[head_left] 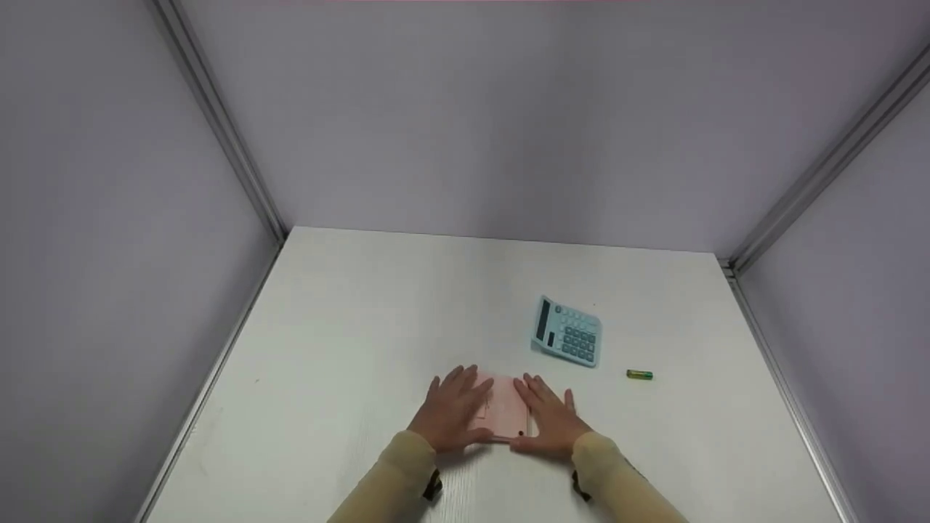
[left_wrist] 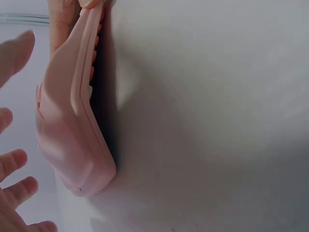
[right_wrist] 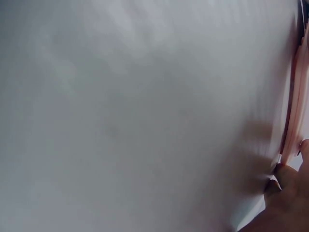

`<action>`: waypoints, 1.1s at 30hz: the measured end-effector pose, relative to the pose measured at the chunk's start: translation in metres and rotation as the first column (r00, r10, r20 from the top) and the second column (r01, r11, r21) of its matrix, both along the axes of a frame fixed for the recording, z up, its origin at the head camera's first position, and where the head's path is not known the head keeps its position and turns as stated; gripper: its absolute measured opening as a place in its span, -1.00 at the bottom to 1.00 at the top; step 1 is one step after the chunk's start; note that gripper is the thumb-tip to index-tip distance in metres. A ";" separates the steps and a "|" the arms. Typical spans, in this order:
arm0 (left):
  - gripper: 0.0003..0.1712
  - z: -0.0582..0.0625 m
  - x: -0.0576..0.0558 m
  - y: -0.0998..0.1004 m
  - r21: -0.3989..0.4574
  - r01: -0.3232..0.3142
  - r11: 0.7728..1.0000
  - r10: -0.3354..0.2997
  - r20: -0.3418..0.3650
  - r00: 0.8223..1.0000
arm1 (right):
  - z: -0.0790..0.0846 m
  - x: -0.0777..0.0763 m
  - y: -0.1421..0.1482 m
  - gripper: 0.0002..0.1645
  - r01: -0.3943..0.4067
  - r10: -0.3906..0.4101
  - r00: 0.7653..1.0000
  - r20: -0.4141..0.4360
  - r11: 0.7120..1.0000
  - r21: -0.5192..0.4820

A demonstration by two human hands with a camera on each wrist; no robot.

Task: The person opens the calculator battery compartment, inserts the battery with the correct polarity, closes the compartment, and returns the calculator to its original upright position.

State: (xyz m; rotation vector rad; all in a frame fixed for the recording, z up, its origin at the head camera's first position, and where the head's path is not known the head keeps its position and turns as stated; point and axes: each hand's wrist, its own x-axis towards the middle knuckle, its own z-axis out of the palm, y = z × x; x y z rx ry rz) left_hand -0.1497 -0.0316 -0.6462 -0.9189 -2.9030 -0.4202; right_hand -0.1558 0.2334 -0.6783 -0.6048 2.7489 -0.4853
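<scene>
A pink calculator (head_left: 506, 410) lies keys down near the front of the white table, its back facing up. In the left wrist view its thick pink casing (left_wrist: 67, 125) shows, with keys along the side facing the table. My left hand (head_left: 454, 410) is over its left part, fingers spread; the left wrist view shows those fingers (left_wrist: 13, 164) apart from the casing. At the right end my right hand (head_left: 552, 425) holds the calculator, thumb at the near edge and fingers towards the far side. In the right wrist view, fingertips (right_wrist: 287, 174) meet its edge (right_wrist: 295, 106).
A light blue calculator (head_left: 574, 335) lies face up beyond my right hand. Right of it is a small green battery (head_left: 639, 375). Grey panels (head_left: 436, 131) enclose the table (head_left: 349, 305) at the back and both sides.
</scene>
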 end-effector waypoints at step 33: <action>-0.09 -0.018 0.004 -0.009 -0.051 0.004 0.999 -0.001 0.074 0.997 | 0.013 0.006 -0.006 0.36 0.018 -0.018 0.999 0.033 1.000 0.019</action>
